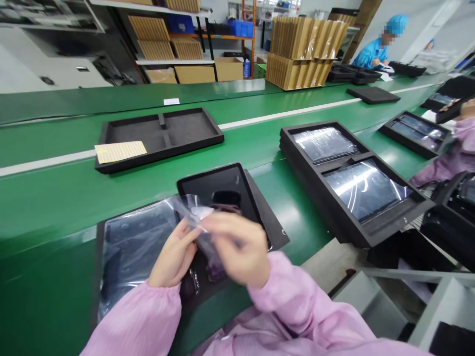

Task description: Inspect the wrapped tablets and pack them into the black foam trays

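My left hand (174, 257) and my right hand (239, 249) meet over a black foam tray (274, 230) at the near edge of the green belt. Both pinch a clear plastic film (189, 207) that lifts off the tray. My right hand is blurred. A black tablet (218, 188) lies tilted in the tray's right half, its glossy screen up. The left half holds a tablet in a plastic bag (133, 242). Pink sleeves cover both my arms.
An empty black foam tray (159, 136) with a yellow card (119, 151) lies across the belt. To the right stands a stack of trays (352, 183) with two bagged tablets. A pink sleeve of another person (451, 158) is at far right; a worker in blue (378, 47) sits behind.
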### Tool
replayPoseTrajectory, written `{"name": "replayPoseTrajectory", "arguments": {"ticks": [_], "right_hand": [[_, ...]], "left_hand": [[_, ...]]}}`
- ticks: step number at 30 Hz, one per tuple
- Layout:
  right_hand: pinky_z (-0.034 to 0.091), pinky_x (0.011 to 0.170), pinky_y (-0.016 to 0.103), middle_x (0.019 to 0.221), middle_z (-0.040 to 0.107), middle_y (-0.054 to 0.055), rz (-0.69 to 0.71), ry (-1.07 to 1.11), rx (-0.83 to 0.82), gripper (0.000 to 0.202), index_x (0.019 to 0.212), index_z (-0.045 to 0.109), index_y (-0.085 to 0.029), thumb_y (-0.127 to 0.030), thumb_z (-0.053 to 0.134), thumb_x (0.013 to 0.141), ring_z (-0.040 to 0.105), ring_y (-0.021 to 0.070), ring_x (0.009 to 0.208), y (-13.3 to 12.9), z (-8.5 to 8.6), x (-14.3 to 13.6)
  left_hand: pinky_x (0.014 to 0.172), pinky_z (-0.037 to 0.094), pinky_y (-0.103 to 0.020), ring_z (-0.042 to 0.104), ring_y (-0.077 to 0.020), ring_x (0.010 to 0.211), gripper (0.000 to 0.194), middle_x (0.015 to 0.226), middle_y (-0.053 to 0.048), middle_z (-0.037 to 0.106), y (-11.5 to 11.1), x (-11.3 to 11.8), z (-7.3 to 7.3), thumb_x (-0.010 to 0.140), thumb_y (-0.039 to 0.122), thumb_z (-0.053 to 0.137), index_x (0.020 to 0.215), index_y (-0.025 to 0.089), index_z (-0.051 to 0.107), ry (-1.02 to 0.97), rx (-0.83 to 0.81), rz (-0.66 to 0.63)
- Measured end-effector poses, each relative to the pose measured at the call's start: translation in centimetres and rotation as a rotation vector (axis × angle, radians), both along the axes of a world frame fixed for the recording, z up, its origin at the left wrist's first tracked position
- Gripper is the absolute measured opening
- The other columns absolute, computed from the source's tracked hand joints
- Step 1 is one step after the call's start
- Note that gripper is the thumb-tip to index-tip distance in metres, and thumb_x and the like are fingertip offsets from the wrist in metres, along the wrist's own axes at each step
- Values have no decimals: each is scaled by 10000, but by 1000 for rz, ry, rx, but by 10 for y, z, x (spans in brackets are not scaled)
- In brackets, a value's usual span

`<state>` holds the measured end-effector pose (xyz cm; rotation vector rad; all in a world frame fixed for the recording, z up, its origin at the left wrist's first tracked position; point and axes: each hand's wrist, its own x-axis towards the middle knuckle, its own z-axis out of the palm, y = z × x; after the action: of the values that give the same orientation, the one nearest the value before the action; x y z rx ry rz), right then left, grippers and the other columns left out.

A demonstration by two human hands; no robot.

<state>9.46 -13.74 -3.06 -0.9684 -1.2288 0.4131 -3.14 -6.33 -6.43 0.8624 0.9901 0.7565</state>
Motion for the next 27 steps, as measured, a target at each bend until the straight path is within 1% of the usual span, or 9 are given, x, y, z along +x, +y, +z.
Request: {"name": "replayPoseTrajectory", "arguments": {"ticks": [2,4,7,11,15,20,23,25,27], "right_hand": [[585,945,321,1171,751,47,-130,128,-136,307,1154,708,-245,-194,564,888,693,195,1127,4,3,48],[581,949,375,1267,701,104,-162,159,-306,479,1381,539,-224,-296,558,908,644,225,1210,6,-8,84],[567,959,431,1279,681,149,-164,6,-603,503,1368,536,-184,-341,554,890,639,259,1205,1,-38,109],[519,1004,487,1173,722,128,-165,-120,-696,322,1104,701,-199,-284,662,796,635,296,1156,-17,-59,99],[499,996,539,1108,721,128,-193,-207,-719,219,985,718,-202,-245,650,781,641,311,1075,-33,-56,79],[474,1017,574,1155,705,144,-235,-222,-723,140,902,675,-208,-219,591,791,600,340,1190,-45,-49,64],[596,826,476,1020,751,105,-153,-164,-744,294,1108,634,-207,-212,519,837,729,267,917,-44,-34,57],[619,616,349,930,765,47,30,-10,-758,558,1399,459,-237,-213,528,846,740,201,704,-35,-19,52],[600,535,263,877,768,2,234,193,-748,767,1520,290,-271,-211,602,822,740,168,666,-18,-3,50]], "left_hand": [[897,576,-315,670,-292,1126,567,1102,-73,762,0,1,3,507,347,917,1013,222,696,26,-20,9],[906,577,-337,662,-302,1141,546,1082,-77,764,0,2,5,495,345,914,979,215,697,47,-32,7],[952,558,-351,639,-298,1186,544,1132,-77,752,-1,3,7,530,372,893,1014,218,698,32,-9,-1],[941,558,-370,645,-305,1176,598,1188,-86,737,-1,4,8,526,364,888,1070,220,687,55,-24,-35],[970,539,-398,640,-313,1188,549,1220,-97,725,-1,5,6,567,362,849,1070,214,686,97,-17,-65],[1164,379,-407,525,-300,1344,551,1340,-128,656,-5,10,-3,637,248,759,1174,174,657,88,141,-54],[1223,279,-375,381,-268,1459,624,1517,-128,497,-11,11,-8,728,239,698,1333,171,566,136,190,-22],[1243,219,-355,269,-245,1509,672,1612,-98,354,-15,10,-11,785,259,668,1427,195,483,183,172,17],[1249,185,-347,212,-233,1524,697,1647,-76,269,-18,8,-11,815,265,648,1475,208,429,188,139,33]]}}
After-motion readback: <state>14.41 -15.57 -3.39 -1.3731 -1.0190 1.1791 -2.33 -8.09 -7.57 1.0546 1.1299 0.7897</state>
